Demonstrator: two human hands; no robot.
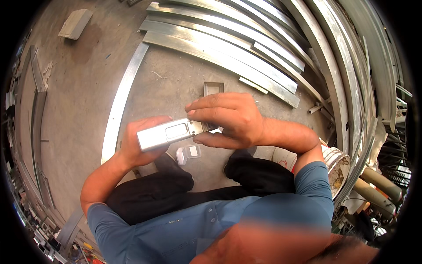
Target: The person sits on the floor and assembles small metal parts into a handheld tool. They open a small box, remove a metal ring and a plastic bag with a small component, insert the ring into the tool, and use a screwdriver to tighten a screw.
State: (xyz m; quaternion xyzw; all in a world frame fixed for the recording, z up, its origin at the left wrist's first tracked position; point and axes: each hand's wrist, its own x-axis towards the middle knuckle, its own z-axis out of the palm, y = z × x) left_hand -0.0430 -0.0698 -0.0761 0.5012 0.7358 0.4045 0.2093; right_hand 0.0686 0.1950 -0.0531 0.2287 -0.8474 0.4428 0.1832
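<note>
A short silver rectangular metal tube with a rounded rectangular cutout lies tilted in front of my body. My left hand is closed around its left part, with fingers along the far side and the palm beneath. At its right end, a narrower metal piece with small holes sticks out. The fingers and thumb of my right hand close over that end from the far and near sides, hiding part of it. Beyond my right hand, an open-ended rectangular metal frame rests on the floor.
A small clear and white plastic case sits on the floor between my feet. Long metal bars are stacked at the far right. A white bucket stands by my right elbow. One flat strip lies at left, a block farther off.
</note>
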